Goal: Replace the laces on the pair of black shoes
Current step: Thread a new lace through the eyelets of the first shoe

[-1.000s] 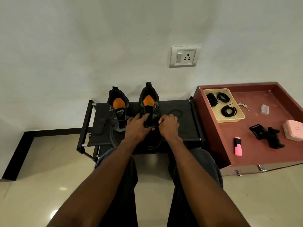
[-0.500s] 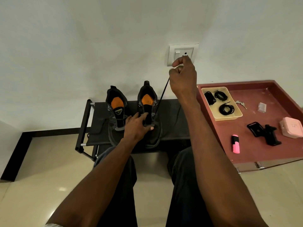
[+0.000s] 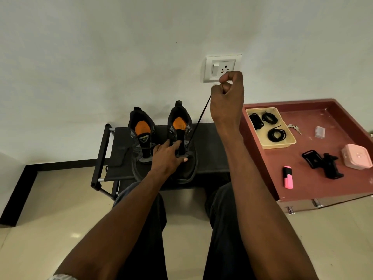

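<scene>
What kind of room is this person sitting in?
Probably a home hallway or entry corner: a low black shoe rack stands against a plain wall with a switch socket, over a glossy tiled floor.

No readable text, labels, brands or numbers anywhere.

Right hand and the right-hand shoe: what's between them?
A taut black lace runs from the right hand to the shoe, seen in the head view.

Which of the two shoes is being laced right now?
The right-hand shoe: the left hand rests on its tongue, and the right hand pinches a taut black lace running up from it. The other shoe is untouched.
</scene>
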A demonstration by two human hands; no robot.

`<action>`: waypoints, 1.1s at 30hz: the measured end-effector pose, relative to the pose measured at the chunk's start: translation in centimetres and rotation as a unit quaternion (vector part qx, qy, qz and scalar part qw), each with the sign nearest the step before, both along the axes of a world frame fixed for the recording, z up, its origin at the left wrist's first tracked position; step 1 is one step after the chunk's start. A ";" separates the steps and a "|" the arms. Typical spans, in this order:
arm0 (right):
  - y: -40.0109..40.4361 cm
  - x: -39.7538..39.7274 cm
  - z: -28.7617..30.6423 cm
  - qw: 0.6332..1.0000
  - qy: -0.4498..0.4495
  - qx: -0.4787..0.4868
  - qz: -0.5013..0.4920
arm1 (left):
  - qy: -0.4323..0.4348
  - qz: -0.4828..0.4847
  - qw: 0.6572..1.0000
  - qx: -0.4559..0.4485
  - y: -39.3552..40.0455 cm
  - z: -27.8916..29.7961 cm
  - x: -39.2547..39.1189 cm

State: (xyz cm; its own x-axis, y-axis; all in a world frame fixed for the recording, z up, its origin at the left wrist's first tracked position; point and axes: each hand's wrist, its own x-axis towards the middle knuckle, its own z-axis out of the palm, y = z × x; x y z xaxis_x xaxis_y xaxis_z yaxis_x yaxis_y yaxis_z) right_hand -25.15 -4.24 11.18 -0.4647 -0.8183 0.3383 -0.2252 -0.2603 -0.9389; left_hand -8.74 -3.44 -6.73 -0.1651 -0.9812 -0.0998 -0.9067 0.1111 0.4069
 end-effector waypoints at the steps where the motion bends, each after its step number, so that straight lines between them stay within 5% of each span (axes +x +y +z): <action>1: -0.1 -0.5 -0.8 0.999 0.018 0.021 -0.021 | 0.008 -0.001 1.000 0.004 0.1 0.1 0.1; 3: -0.4 -2.0 -2.7 0.979 0.115 0.150 -0.069 | 0.034 -0.002 0.999 0.001 0.4 0.5 0.3; 5: -0.4 -3.3 -5.4 0.892 0.283 0.341 -0.093 | 0.066 0.010 0.998 -0.004 0.7 1.0 0.7; 7: 0.1 -3.1 -7.5 0.820 0.390 0.415 -0.051 | 0.100 0.039 0.994 0.001 0.7 1.3 1.2; 8: 0.2 -2.5 -8.3 0.815 0.406 0.414 -0.009 | 0.098 0.046 0.994 0.000 0.6 1.4 1.4; 11: 0.2 -0.2 -11.2 0.841 0.352 0.385 0.143 | 0.063 0.033 0.997 -0.020 0.5 1.5 2.0; 14: 0.0 1.3 -13.5 0.811 0.361 0.401 0.227 | 0.097 0.047 0.994 -0.011 0.2 1.8 2.5; 17: -0.6 0.8 -14.8 0.800 0.358 0.420 0.235 | 0.152 0.083 0.985 0.019 -0.6 2.2 2.9; 23: -1.4 0.1 -15.5 0.870 0.189 0.393 0.231 | 0.246 0.127 0.957 0.092 -1.9 2.5 2.8; 25: -1.5 0.0 -15.6 0.877 0.140 0.400 0.226 | 0.237 0.129 0.958 0.095 -1.9 2.6 2.9; 33: -2.2 -1.8 -16.2 0.867 0.203 0.413 0.192 | 0.146 0.123 0.981 0.033 -1.5 2.4 3.0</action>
State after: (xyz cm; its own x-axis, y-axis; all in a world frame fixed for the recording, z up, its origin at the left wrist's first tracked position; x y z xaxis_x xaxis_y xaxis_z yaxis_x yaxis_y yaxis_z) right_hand -26.90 -6.44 -5.01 -0.0845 -0.9275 -0.3642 -0.6269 0.3335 -0.7041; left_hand -5.76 -4.97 -4.30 0.0446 -0.9880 -0.1482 -0.7469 -0.1315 0.6518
